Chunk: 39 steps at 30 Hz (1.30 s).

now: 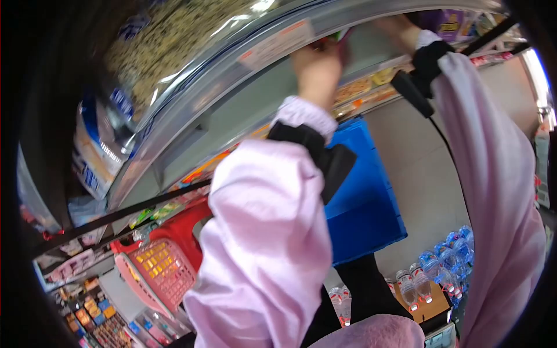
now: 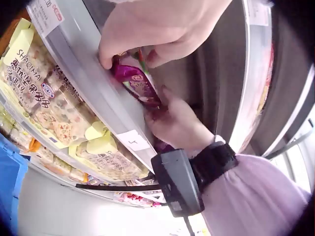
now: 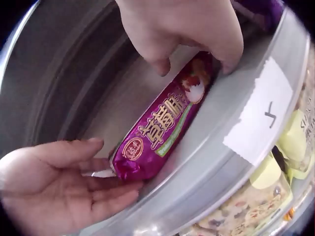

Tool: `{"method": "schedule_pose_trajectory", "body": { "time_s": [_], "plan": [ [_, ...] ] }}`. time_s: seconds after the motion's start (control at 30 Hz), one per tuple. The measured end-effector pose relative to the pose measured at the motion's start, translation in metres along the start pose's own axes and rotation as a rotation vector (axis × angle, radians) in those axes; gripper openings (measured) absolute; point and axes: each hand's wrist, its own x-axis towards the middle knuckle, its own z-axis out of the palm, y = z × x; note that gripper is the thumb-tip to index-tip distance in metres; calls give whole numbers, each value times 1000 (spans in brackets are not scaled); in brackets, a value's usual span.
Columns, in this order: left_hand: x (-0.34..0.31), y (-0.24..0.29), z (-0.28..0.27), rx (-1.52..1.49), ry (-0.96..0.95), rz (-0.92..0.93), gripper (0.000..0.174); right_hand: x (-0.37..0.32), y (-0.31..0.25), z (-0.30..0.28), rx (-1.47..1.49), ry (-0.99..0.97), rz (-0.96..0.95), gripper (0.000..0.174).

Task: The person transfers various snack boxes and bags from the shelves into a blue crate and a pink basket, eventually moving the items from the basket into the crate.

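A purple snack packet with a strawberry picture (image 2: 138, 84) (image 3: 165, 120) lies on a grey shelf, between the two hands. The left hand (image 1: 319, 69) (image 2: 165, 29) (image 3: 64, 187) holds one end, its thumb on one side and its fingers on the other and partly beneath. Around the other end are the thumb and fingers of the right hand (image 1: 397, 30) (image 2: 179, 125) (image 3: 184, 29). In the head view both hands are blurred behind the shelf's front edge, and little of the packet shows. Another purple package (image 3: 263, 12) sits beyond the right hand.
Price labels (image 1: 277, 43) line the curved shelf edge. Yellow-trimmed snack packs (image 2: 47, 93) fill the shelf below. A blue crate (image 1: 362, 191) is beneath the arms, a red basket (image 1: 159, 269) lower left, and water bottles (image 1: 415, 284) stand on the floor.
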Motion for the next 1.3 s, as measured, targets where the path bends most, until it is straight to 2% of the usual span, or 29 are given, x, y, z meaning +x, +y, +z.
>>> {"method": "schedule_pose_trajectory", "body": {
  "time_s": [0.03, 0.07, 0.13, 0.23, 0.37, 0.43, 0.47, 0.5, 0.57, 0.63, 0.77, 0.83, 0.9, 0.97, 1.03, 1.1, 1.17, 1.27, 1.3],
  "plan": [
    [3, -9, 3, 24, 42, 138, 37, 0, 1, 0, 89, -12, 42, 22],
    [-2, 1, 4, 58, 44, 42, 44, -1, 0, -2, 171, -26, 79, 21],
    [-7, 0, 10, 178, 178, 200, 53, -3, -1, -7, 315, -38, 137, 21],
    [-17, 3, 16, 220, 302, 268, 46, -15, -4, -20, 489, -41, 190, 21],
    [-32, 29, 8, 70, 155, 208, 35, -44, -14, -47, 610, -63, 224, 21],
    [-50, 52, -6, -43, 30, 199, 26, -78, -27, -64, 493, -123, 223, 25],
    [-48, 33, -4, 157, 150, 518, 41, -103, -44, -58, 526, -18, 241, 27],
    [-57, 35, -8, 132, 114, 480, 44, -130, -62, -46, 560, 87, 256, 29],
    [-99, 47, -30, 103, 45, 402, 51, -180, -84, -41, 639, 179, 274, 30],
    [-146, 56, -61, 43, -102, 311, 57, -235, -87, -40, 806, 264, 372, 27],
    [-241, 66, -133, -199, -216, -111, 60, -347, -117, -18, 826, 162, 466, 28],
    [-287, 58, -180, -147, -237, -207, 62, -386, -143, 4, 866, 148, 673, 29],
    [-322, 63, -224, -133, -100, -204, 59, -420, -159, 21, 911, 36, 899, 29],
    [-359, 66, -274, -156, -34, -311, 58, -444, -180, 50, 763, -205, 948, 29],
    [-376, 81, -327, -127, 12, -278, 57, -452, -221, 85, 619, -410, 865, 27],
    [-390, 100, -387, -68, 82, -288, 55, -469, -247, 129, 451, -534, 598, 25],
    [-401, 121, -454, 5, 167, -300, 57, -469, -289, 177, 118, -768, 230, 25],
    [-426, 137, -563, 236, 307, -296, 63, -490, -354, 264, 201, -893, 76, 21],
    [-427, 149, -590, 93, 395, -272, 69, -503, -368, 295, 217, -931, 4, 21]
  ]
}}
